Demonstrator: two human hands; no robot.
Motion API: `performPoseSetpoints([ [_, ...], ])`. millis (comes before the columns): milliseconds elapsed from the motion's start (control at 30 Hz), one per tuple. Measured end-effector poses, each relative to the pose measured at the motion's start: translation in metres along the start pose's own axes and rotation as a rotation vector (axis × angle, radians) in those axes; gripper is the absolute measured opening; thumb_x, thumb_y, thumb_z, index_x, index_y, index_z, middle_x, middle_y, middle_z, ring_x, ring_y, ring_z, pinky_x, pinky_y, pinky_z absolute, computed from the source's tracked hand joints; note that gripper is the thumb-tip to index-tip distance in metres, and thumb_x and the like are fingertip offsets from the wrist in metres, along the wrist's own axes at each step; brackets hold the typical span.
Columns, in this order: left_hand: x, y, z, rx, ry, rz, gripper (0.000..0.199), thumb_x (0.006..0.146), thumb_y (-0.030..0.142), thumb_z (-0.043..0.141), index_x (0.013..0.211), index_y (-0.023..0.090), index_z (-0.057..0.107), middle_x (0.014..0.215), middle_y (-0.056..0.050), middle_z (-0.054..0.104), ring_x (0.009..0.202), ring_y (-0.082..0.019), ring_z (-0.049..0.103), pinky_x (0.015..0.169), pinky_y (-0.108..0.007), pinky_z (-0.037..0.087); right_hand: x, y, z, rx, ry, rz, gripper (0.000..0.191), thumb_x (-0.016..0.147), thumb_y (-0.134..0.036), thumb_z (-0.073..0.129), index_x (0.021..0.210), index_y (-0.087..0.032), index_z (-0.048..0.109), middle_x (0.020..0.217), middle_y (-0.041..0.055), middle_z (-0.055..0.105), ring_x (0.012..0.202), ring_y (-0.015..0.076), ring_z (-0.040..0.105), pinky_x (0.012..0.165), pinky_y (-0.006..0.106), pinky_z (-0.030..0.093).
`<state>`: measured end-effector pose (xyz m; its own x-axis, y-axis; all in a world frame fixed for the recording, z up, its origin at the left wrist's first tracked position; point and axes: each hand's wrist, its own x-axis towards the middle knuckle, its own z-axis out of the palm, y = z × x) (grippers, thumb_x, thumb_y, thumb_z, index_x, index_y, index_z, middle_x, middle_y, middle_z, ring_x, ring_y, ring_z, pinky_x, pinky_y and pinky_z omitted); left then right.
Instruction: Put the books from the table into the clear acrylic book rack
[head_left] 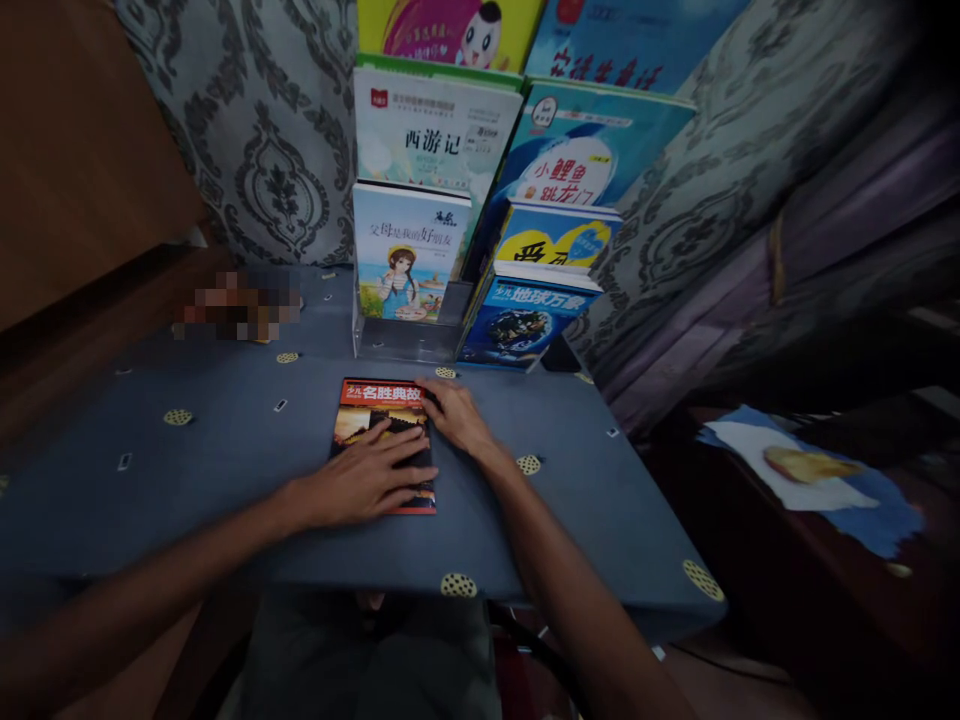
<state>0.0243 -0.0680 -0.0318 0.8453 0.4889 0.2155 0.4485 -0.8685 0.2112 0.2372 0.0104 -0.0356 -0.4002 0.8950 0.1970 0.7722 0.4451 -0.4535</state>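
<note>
A book [390,396] with a red and dark cover and Chinese title lies flat on the blue-grey tablecloth, near the middle of the table. Across its lower cover rests my left hand [367,475], palm down with the fingers spread, hiding part of the picture. My right hand [454,412] touches the book's upper right corner and edge; its fingers are bent together there, and whether they pinch the cover cannot be made out.
Behind the book stands a clear display rack [405,340] with several children's books in tiers, among them a blue globe-cover book [525,318]. A blurred-out object [236,305] lies at the back left. Patterned curtains [277,180] hang behind. A side surface with blue cloth [885,520] is at right.
</note>
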Motion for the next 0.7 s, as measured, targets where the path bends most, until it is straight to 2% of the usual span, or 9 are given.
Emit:
performPoseSetpoints([
  [100, -0.008, 0.012, -0.003, -0.053, -0.004, 0.039, 0.038, 0.103, 0.036, 0.044, 0.138, 0.033, 0.058, 0.154, -0.008, 0.049, 0.148, -0.025, 0.038, 0.124, -0.052, 0.020, -0.001, -0.004, 0.000, -0.048, -0.005, 0.009, 0.042, 0.096, -0.017, 0.049, 0.137, -0.017, 0.060, 0.137, 0.0117, 0.066, 0.129, 0.0243, 0.058, 0.111, 0.042, 0.042],
  [233, -0.011, 0.013, -0.005, -0.066, 0.014, 0.074, 0.036, 0.101, 0.031, 0.047, 0.134, 0.030, 0.062, 0.148, -0.009, 0.056, 0.143, -0.025, 0.045, 0.121, -0.051, 0.025, -0.004, -0.017, 0.006, -0.135, 0.024, 0.032, 0.038, 0.098, -0.016, 0.045, 0.132, -0.018, 0.063, 0.141, 0.0129, 0.062, 0.134, 0.0271, 0.053, 0.111, 0.046, 0.041],
  [333, -0.011, 0.013, -0.006, -0.098, 0.088, 0.091, 0.033, 0.101, 0.027, 0.047, 0.128, 0.027, 0.065, 0.137, -0.007, 0.065, 0.136, -0.024, 0.051, 0.118, -0.047, 0.032, -0.008, -0.032, 0.013, -0.199, 0.047, 0.031, 0.036, 0.099, -0.015, 0.044, 0.127, -0.015, 0.065, 0.142, 0.0143, 0.061, 0.138, 0.0298, 0.049, 0.114, 0.051, 0.036],
  [400, -0.011, 0.013, -0.007, -0.145, 0.164, 0.058, 0.029, 0.101, 0.023, 0.045, 0.119, 0.023, 0.068, 0.124, -0.005, 0.072, 0.125, -0.021, 0.059, 0.112, -0.041, 0.039, -0.010, -0.042, 0.019, -0.204, 0.042, -0.006, 0.035, 0.099, -0.015, 0.044, 0.126, -0.016, 0.066, 0.141, 0.0130, 0.062, 0.139, 0.0293, 0.047, 0.116, 0.052, 0.033],
  [467, -0.013, 0.009, -0.009, -0.171, 0.236, -0.014, 0.026, 0.101, 0.022, 0.044, 0.102, 0.020, 0.070, 0.104, -0.005, 0.075, 0.105, -0.018, 0.065, 0.100, -0.035, 0.047, -0.013, -0.052, 0.025, -0.178, 0.017, -0.071, 0.035, 0.100, -0.016, 0.044, 0.127, -0.019, 0.065, 0.139, 0.0111, 0.064, 0.139, 0.0274, 0.048, 0.117, 0.051, 0.032],
  [567, -0.016, -0.004, -0.013, -0.108, 0.331, -0.181, 0.028, 0.101, 0.023, 0.042, 0.087, 0.018, 0.066, 0.085, -0.005, 0.071, 0.085, -0.018, 0.062, 0.087, -0.033, 0.050, -0.017, -0.063, 0.031, -0.127, -0.024, -0.173, 0.036, 0.099, -0.017, 0.047, 0.132, -0.019, 0.062, 0.140, 0.0120, 0.063, 0.140, 0.0259, 0.047, 0.118, 0.050, 0.032],
  [633, -0.020, -0.019, -0.012, -0.021, 0.375, -0.342, 0.027, 0.100, 0.024, 0.041, 0.092, 0.018, 0.065, 0.093, -0.008, 0.070, 0.090, -0.020, 0.061, 0.087, -0.036, 0.050, -0.019, -0.067, 0.032, -0.104, -0.040, -0.216, 0.038, 0.099, -0.019, 0.049, 0.136, -0.016, 0.059, 0.143, 0.0137, 0.060, 0.142, 0.0259, 0.045, 0.118, 0.050, 0.032],
  [700, -0.024, -0.034, -0.006, 0.054, 0.384, -0.505, 0.026, 0.099, 0.028, 0.042, 0.106, 0.017, 0.064, 0.112, -0.013, 0.068, 0.105, -0.026, 0.060, 0.092, -0.042, 0.050, -0.021, -0.070, 0.032, -0.088, -0.051, -0.228, 0.039, 0.101, -0.023, 0.049, 0.138, -0.016, 0.058, 0.145, 0.0139, 0.058, 0.142, 0.0258, 0.044, 0.119, 0.051, 0.031],
])
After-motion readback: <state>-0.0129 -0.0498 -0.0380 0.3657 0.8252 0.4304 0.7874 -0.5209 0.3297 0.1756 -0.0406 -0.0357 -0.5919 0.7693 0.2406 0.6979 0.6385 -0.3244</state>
